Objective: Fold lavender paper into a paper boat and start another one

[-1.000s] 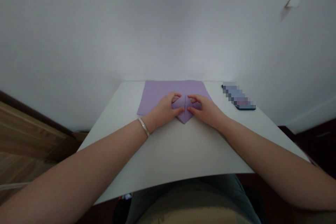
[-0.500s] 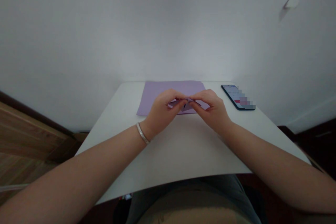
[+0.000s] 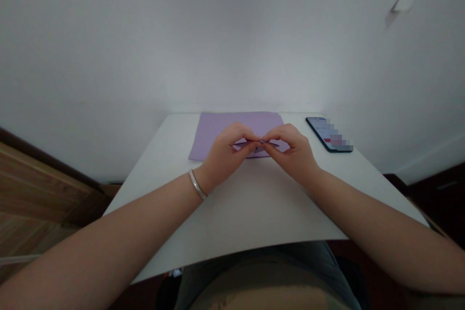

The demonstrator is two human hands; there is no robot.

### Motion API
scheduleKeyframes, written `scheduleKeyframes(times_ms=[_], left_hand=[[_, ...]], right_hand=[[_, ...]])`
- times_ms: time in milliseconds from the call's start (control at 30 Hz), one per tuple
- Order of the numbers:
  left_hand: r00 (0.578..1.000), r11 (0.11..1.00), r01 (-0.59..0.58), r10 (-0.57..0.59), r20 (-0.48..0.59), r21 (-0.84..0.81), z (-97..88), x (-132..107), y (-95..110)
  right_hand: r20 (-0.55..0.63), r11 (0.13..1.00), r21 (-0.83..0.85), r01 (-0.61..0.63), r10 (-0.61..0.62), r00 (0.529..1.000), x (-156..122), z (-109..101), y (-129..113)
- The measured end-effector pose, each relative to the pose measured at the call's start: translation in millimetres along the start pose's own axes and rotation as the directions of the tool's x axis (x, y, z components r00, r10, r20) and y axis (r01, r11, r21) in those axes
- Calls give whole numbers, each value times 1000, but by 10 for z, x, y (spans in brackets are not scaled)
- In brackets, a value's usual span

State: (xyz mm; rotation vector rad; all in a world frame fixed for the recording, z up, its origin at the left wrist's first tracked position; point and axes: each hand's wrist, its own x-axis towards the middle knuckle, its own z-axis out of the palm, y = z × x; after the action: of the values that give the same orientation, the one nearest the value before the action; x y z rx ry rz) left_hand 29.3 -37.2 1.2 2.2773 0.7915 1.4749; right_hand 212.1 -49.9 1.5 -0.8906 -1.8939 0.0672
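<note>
Between the fingertips of both hands is a small folded purple paper (image 3: pixel 260 149), mostly covered by the fingers. My left hand (image 3: pixel 231 147), with a pale bangle (image 3: pixel 197 184) at its wrist, pinches the paper's left part between thumb and forefinger. My right hand (image 3: pixel 292 149) pinches its right part the same way, and the two sets of fingertips nearly meet. Below and behind the hands lies a larger purple sheet (image 3: pixel 232 119), flat near the table's far edge and partly hidden by them.
The white table (image 3: pixel 254 213) stands against a pale wall (image 3: pixel 232 38). A phone (image 3: pixel 324 133) with its screen lit lies at the right of the purple sheet. Wooden furniture (image 3: pixel 39 189) is at the left, lower than the tabletop.
The folded paper has become flatter between my fingertips, and its middle opening has narrowed. My hands stay in nearly the same place.
</note>
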Motion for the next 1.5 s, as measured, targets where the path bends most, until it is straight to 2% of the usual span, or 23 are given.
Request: scheduleKeyframes(times_ms=[300, 467, 567, 767, 900, 1000, 1200, 1367, 1500], left_hand=[[1000, 995, -1, 5, 31, -103, -18, 10, -34], [998, 986, 61, -60, 12, -153, -22, 10, -63], [991, 974, 134, -137, -4, -184, -10, 9, -116], [937, 897, 311, -344, -55, -314, 29, 4, -227], [909, 862, 377, -415, -43, -338, 30, -4, -272], [875, 817, 433, -482, -40, -381, 30, -12, -290], [811, 735, 499, -583, -52, -460, 31, -24, -300], [739, 635, 535, -671, -55, -557, 37, -2, -320], [699, 583, 538, -712, -64, -609, 38, 22, -354]], right_hand=[[38, 976, 214, -25, 17, 999, 14, -17, 57], [16, 953, 295, -64, 62, 998, -7, -4, 113], [-4, 928, 345, -141, 152, 988, -26, 18, 169], [-4, 812, 437, -387, 432, 902, -40, 70, 297], [-45, 779, 481, -402, 480, 876, -44, 87, 393], [-28, 735, 524, -430, 520, 854, -56, 91, 446], [26, 596, 615, -516, 639, 769, -68, 98, 434], [50, 491, 664, -564, 723, 689, -55, 94, 438], [71, 453, 660, -599, 756, 650, -58, 92, 502]])
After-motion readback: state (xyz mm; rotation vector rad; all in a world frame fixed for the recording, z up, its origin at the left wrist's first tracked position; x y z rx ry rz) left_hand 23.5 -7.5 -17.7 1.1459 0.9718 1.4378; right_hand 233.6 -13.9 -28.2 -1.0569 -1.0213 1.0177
